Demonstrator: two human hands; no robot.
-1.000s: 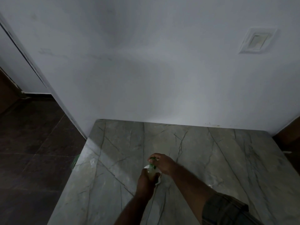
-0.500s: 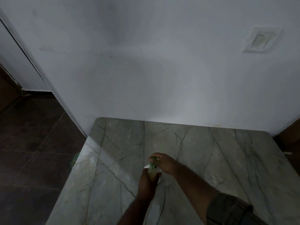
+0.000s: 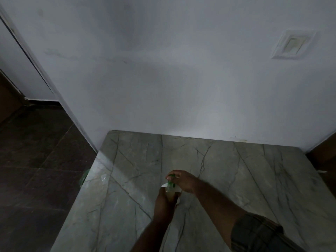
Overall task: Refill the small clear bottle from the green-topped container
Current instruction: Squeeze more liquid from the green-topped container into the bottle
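Observation:
A small clear bottle (image 3: 170, 192) with yellowish liquid stands near the middle of the grey marble tabletop (image 3: 236, 179). My left hand (image 3: 164, 204) is wrapped around the bottle's body from the near side. A green top (image 3: 171, 181) sits on the bottle's neck. My right hand (image 3: 182, 180) pinches this green top from the right with its fingertips. A white object (image 3: 179, 200) shows partly behind the bottle and my left hand; what it is cannot be made out.
A white wall (image 3: 163, 79) rises right behind the tabletop, with a switch plate (image 3: 292, 44) at the upper right. Dark floor tiles (image 3: 36, 170) lie off the table's left edge. A green shape (image 3: 84, 176) shows just below that left edge.
Both hands stay on the bottle and its green top. Only the camera has shifted slightly.

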